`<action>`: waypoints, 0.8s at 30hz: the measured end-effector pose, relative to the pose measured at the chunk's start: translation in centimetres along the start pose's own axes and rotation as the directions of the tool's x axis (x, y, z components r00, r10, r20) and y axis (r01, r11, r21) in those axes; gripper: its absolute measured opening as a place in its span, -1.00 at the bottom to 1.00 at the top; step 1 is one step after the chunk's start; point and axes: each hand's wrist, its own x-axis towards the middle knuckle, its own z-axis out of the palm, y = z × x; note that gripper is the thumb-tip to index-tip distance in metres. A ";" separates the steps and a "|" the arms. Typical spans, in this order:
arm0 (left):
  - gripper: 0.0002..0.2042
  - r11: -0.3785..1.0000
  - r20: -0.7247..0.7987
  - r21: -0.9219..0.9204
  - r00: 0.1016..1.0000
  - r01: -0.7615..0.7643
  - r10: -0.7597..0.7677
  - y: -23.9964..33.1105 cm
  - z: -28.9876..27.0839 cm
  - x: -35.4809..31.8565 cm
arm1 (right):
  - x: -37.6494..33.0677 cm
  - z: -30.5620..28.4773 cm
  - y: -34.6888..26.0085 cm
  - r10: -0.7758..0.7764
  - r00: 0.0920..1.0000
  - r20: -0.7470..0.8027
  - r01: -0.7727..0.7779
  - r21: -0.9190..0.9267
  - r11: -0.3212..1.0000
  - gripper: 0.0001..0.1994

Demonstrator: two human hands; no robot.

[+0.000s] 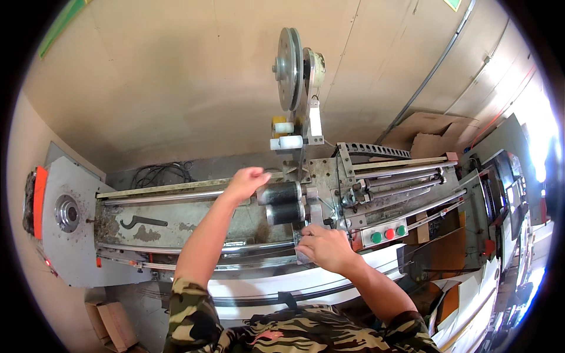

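Rollers [282, 213] sit just beside the left hand [248, 182], fingers curled, whether gripping I can't tell; the right hand [327, 248] bends over a block [303, 257], its hold hidden too. Those black rollers look stiff, fairly heavy, perhaps slick: best grasped around their middles.

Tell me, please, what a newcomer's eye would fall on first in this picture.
Probably the large metal wheel standing upright at top centre. Below it, two dark rollers lie between the left hand and the right hand. Further right, a red button sits between two green ones.
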 end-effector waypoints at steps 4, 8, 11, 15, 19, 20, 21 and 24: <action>-0.51 0.951 0.356 -0.114 0.906 0.287 -0.231 -0.4 2.3 7.7 | 2.9 0.1 0.2 0.014 0.999 0.039 -0.012 -0.066 0.998 -0.77; -0.45 0.955 0.715 -0.124 0.692 0.268 -0.102 -1.2 2.3 8.5 | 3.4 1.4 1.3 0.046 0.994 0.095 -0.034 -0.123 0.992 -0.78; -0.45 0.915 0.772 -0.151 0.623 0.374 -0.127 -1.4 2.0 8.7 | 2.9 1.6 1.4 0.026 0.998 0.058 -0.021 -0.092 0.995 -0.79; -0.61 0.926 0.767 -0.211 0.640 0.314 -0.042 -3.6 2.4 8.9 | 2.3 1.3 1.0 0.035 0.997 0.075 -0.027 -0.101 0.994 -0.79; -0.66 0.749 0.761 -0.413 0.649 0.518 -0.029 -6.3 3.7 7.8 | 3.6 0.8 1.5 0.045 0.992 0.116 -0.029 -0.136 0.990 -0.79; -0.66 0.721 0.750 -0.430 0.659 0.544 -0.050 -6.7 4.0 7.6 | 4.2 0.8 1.7 0.036 0.991 0.129 -0.017 -0.144 0.989 -0.79; -0.67 0.690 0.740 -0.449 0.669 0.568 -0.070 -7.0 4.2 7.4 | 4.8 0.6 1.9 0.042 0.989 0.145 -0.022 -0.138 0.990 -0.78; -0.65 0.809 0.669 -0.289 0.712 0.512 -0.212 -4.0 4.1 6.3 | 6.7 0.0 2.5 0.059 0.981 0.185 -0.036 -0.122 0.992 -0.77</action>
